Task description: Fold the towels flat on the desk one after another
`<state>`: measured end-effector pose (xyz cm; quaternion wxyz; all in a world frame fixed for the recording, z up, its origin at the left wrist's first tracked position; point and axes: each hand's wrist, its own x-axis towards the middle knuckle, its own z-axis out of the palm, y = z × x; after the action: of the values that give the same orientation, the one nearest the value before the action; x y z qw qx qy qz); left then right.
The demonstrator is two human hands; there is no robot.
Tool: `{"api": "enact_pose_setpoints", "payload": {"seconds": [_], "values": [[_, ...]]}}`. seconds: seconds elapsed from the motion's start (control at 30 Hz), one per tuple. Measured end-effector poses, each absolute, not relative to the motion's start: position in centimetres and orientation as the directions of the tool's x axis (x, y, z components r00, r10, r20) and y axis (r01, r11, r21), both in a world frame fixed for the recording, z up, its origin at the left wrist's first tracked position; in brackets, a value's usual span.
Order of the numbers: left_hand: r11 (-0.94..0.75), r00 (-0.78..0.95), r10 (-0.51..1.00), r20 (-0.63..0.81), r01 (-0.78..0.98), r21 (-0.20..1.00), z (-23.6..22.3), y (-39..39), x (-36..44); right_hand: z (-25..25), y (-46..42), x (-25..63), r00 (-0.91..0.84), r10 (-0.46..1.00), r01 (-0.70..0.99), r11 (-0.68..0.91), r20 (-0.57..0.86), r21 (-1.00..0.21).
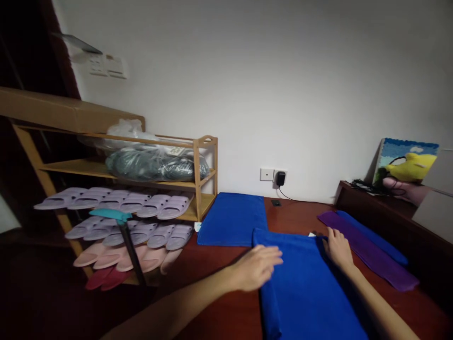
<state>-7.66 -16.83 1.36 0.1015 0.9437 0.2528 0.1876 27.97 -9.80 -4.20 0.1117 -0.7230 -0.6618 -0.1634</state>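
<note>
A blue towel (304,288) lies spread on the red-brown table (219,269) in front of me. My left hand (258,267) rests flat on the towel's left edge with fingers stretched out. My right hand (338,248) lies on the towel's far right corner, fingers pressed down on the cloth. A second blue towel (233,218), folded, lies farther back on the table. To the right, a purple towel (368,255) and another blue towel (375,238) lie in long strips.
A wooden shoe rack (200,189) with several lilac and pink slippers (141,222) stands at the left, with plastic bags on its upper shelf. A wall socket with a black charger (280,178) is behind the table. A dark side table (389,212) with a picture (406,163) stands at the right.
</note>
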Motion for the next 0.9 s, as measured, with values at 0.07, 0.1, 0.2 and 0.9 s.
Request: {"api": "enact_pose_setpoints", "payload": {"seconds": [0.07, 0.1, 0.2, 0.9], "values": [[-0.882, 0.882, 0.422, 0.212, 0.345, 0.32, 2.0, -20.0, -7.3, -4.6, -10.5, 27.4, 0.016, 0.92, 0.999, -0.03, 0.391, 0.029], [-0.883, 0.901, 0.4, 0.165, 0.331, 0.334, 2.3, -21.3, -7.6, -5.0, -10.8, 27.2, -0.018, 0.938, 1.0, 0.019, 0.345, 0.0], [-0.846, 0.899, 0.432, 0.066, 0.379, 0.374, 3.1, -23.9, -9.6, -6.2, -11.7, 27.1, -0.016, 0.99, 0.993, 0.031, 0.139, -0.112], [-0.849, 0.869, 0.487, 0.091, 0.447, 0.281, -0.7, -29.4, -13.3, -4.7, -12.4, 27.4, 0.141, 0.974, 0.99, -0.137, 0.178, -0.037]]}}
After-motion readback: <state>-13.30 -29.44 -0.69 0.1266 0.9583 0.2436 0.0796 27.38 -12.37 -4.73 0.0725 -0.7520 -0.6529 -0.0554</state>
